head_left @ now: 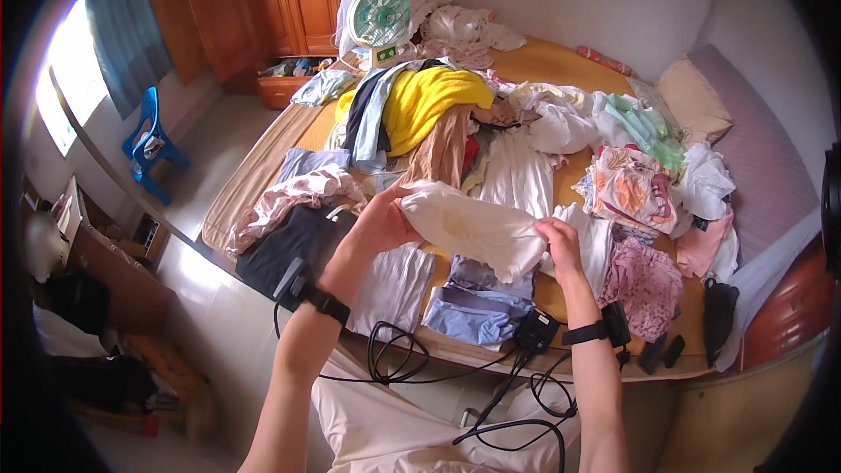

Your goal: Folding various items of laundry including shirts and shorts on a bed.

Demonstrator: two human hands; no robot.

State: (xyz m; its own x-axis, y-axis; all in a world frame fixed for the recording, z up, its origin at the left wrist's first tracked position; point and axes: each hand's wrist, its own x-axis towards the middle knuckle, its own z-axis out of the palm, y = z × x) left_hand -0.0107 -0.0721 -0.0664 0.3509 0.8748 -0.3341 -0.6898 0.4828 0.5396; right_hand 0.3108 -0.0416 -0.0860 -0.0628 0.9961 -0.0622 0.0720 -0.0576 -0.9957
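A white piece of cloth (477, 228), with a faint brownish patch, is stretched between my two hands above the near part of the bed. My left hand (386, 217) grips its left end, and my right hand (561, 245) pinches the right end. What kind of garment it is, I cannot tell. Below it on the bed lie folded blue clothes (477, 311) and a folded pale grey-white garment (392, 285). Black cloth (285, 250) and a pink-white patterned garment (302, 201) lie left of my left hand. A pink patterned garment (644, 285) is right of my right hand.
A heap with a yellow towel (434, 105) covers the bed's middle. Further right are patterned clothes (631, 184) and a pillow (692, 96). A fan (379, 17) stands at the far edge. Black cables (394, 359) trail across the near edge. A blue chair (153, 140) stands left.
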